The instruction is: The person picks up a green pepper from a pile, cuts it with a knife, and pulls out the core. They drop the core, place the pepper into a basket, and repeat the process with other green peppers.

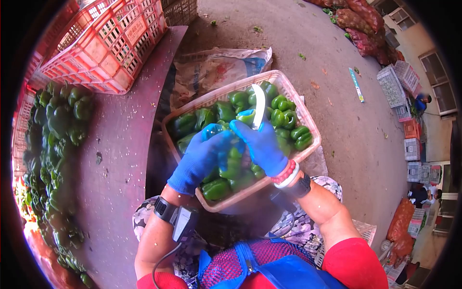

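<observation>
Both hands wear blue gloves and meet above a pink plastic crate (308, 151) filled with green bell peppers (215, 189). My right hand (264, 148) is closed on a knife with a curved, pale blade (260, 103); the blade points away from me over the peppers, and its handle is hidden in the glove. Close beside it, my left hand (204, 153) curls its fingers around a green bell pepper (232, 166), partly covered and blurred. Another pepper (245, 117) shows just beyond the fingertips, near the blade.
Left of the crate, a flat board (122, 144) carries a long heap of green peppers (57, 159) and a red slatted crate (118, 48). A sack (207, 72) lies behind my crate. Filled net sacks (358, 26), stacked crates (392, 86) and people (422, 102) are at far right.
</observation>
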### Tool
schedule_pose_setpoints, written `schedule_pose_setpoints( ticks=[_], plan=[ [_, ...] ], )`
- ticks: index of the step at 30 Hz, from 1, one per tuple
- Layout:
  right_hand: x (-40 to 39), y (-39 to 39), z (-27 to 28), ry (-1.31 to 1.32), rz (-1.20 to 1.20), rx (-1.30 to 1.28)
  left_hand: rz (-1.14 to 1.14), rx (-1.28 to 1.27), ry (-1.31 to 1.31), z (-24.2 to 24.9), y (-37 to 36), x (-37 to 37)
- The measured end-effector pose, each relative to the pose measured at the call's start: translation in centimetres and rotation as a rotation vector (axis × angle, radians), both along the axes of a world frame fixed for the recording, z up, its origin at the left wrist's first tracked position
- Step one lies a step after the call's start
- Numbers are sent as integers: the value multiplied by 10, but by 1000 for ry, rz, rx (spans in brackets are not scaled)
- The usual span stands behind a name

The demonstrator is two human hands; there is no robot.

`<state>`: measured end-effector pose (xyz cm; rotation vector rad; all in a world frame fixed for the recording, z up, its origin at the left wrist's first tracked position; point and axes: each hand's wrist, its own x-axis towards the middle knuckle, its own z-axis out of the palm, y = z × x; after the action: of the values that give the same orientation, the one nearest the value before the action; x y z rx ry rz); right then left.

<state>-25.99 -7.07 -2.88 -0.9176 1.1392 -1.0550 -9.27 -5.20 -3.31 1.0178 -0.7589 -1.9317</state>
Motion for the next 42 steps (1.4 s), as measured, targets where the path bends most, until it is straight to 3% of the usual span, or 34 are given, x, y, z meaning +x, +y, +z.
schedule_pose_setpoints(
  ticks=[2, 6, 9, 12, 15, 19, 23, 25, 27, 29, 31, 32, 35, 39, 42],
  plan=[
    [1, 0, -4, 38, -60, -96, 36, 39, 120, -4, 0, -6],
    [1, 2, -11, 163, -71, -250, -91, -87, -248, 1, 7, -1],
    [-11, -2, -3, -22, 125, -140, -132, -105, -303, 16, 5, 4],
    [-12, 0, 3, 12, 218, -26, -36, -292, -268, 7, 9, -1],
    [-15, -2, 4, -23, 315, 216, -16, -451, -482, 0, 12, -4],
    [-15, 2, 6, -11, 363, 249, 51, -675, -789, 1, 16, -6],
    [-15, 10, 19, -28, 409, 258, 114, -758, -714, -9, 17, -8],
    [-23, 7, 14, 119, 534, 126, 94, -811, -699, -3, 17, -6],
    [-22, 8, 0, -20, 510, 122, 58, -854, -736, 3, 18, -5],
    [-17, 8, 3, -182, 411, 267, 2, -670, -551, 11, 21, -7],
    [-23, 6, 28, -61, 373, 174, -13, -493, -298, 8, 17, -10],
    [-24, 5, 29, -13, 353, 82, -19, -400, -171, 7, 16, -11],
    [-21, 1, 24, 112, 274, -285, -83, -289, -157, 15, 14, -1],
    [-44, -10, 23, -108, 566, 93, -173, -456, -418, 7, 15, 2],
    [-44, -10, 37, 32, 631, 127, -130, -540, -462, 13, 15, -2]
  ],
)
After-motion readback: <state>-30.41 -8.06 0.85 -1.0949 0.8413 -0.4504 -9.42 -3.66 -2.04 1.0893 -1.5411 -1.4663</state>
